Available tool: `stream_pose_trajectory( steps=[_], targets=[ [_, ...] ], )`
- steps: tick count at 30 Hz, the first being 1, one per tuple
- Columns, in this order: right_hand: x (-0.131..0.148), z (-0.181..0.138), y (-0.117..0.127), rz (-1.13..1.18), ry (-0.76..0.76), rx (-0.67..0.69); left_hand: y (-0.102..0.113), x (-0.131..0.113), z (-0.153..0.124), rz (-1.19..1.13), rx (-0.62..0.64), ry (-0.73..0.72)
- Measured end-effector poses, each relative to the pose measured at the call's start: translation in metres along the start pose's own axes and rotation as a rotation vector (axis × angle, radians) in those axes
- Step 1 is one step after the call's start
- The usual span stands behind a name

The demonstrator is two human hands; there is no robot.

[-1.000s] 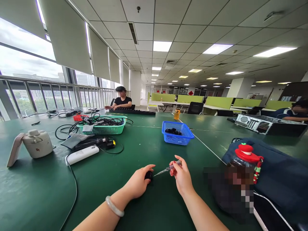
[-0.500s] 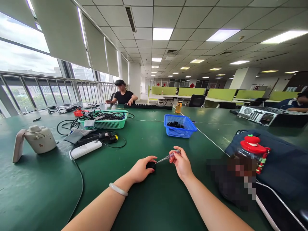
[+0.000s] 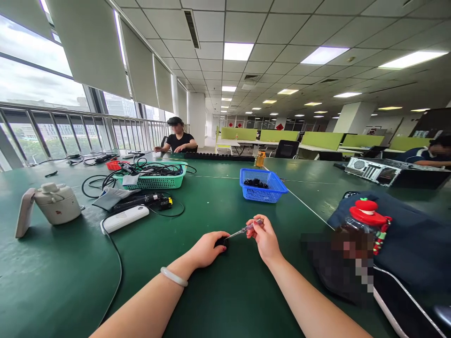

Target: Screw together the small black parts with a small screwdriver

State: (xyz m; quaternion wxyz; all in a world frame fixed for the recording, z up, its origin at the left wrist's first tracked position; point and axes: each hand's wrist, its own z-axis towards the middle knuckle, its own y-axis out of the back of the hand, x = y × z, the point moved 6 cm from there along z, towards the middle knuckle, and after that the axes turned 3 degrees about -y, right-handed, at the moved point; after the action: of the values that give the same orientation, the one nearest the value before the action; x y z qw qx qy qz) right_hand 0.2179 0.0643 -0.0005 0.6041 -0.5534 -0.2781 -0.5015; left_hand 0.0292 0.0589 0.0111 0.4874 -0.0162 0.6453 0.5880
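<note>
Low over the green table, my left hand point(image 3: 207, 249) is closed round a small black object point(image 3: 221, 242), mostly covered by the fingers, so its kind is unclear. A screwdriver point(image 3: 243, 230) with a clear handle is pinched in my right hand point(image 3: 266, 239). Its thin metal shaft slants down to the left, and the tip meets or nearly meets the black object. Beyond my hands stands a blue basket point(image 3: 263, 193) with small black pieces inside.
On the left are a green basket point(image 3: 165, 182) of cables, a white power strip point(image 3: 127, 219) and a beige bottle point(image 3: 58, 204). To the right lie a dark bag point(image 3: 405, 234), a red-lidded jar point(image 3: 368, 213) and a computer case point(image 3: 394, 172). A person point(image 3: 179, 138) sits across the table.
The screwdriver tip and both hands stay almost in place; the left fingers cover slightly more of the black object. The person opposite has drawn an arm back.
</note>
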Motion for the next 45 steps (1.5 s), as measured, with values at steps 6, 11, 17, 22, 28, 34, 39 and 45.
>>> stream_pose_trajectory(
  steps=[6, 11, 17, 22, 28, 34, 39, 45],
  targets=[
    [0.001, -0.001, -0.008, -0.153, 0.086, 0.049, 0.002, -0.001, -0.002, 0.003, -0.006, 0.011],
    [0.002, -0.002, -0.007, -0.240, 0.114, 0.028, 0.002, -0.002, -0.002, -0.023, -0.010, 0.017],
    [-0.004, -0.002, -0.001, -0.280, 0.080, -0.033, 0.001, 0.000, -0.003, -0.023, -0.008, 0.033],
    [-0.008, -0.001, 0.000, -0.282, 0.051, -0.057, 0.000, 0.003, -0.003, -0.027, -0.008, 0.039],
    [-0.007, -0.002, 0.001, -0.333, 0.050, -0.058, 0.003, -0.001, -0.003, -0.044, 0.000, 0.042],
    [0.002, -0.003, 0.001, -0.361, 0.119, -0.111, 0.004, -0.002, -0.002, -0.056, 0.024, 0.056],
    [0.012, -0.007, -0.003, -0.372, 0.148, -0.104, 0.004, -0.002, -0.001, -0.053, 0.020, 0.035],
    [0.013, -0.010, -0.003, -0.370, 0.155, -0.098, 0.004, -0.001, -0.002, -0.074, 0.019, 0.049]
  ],
)
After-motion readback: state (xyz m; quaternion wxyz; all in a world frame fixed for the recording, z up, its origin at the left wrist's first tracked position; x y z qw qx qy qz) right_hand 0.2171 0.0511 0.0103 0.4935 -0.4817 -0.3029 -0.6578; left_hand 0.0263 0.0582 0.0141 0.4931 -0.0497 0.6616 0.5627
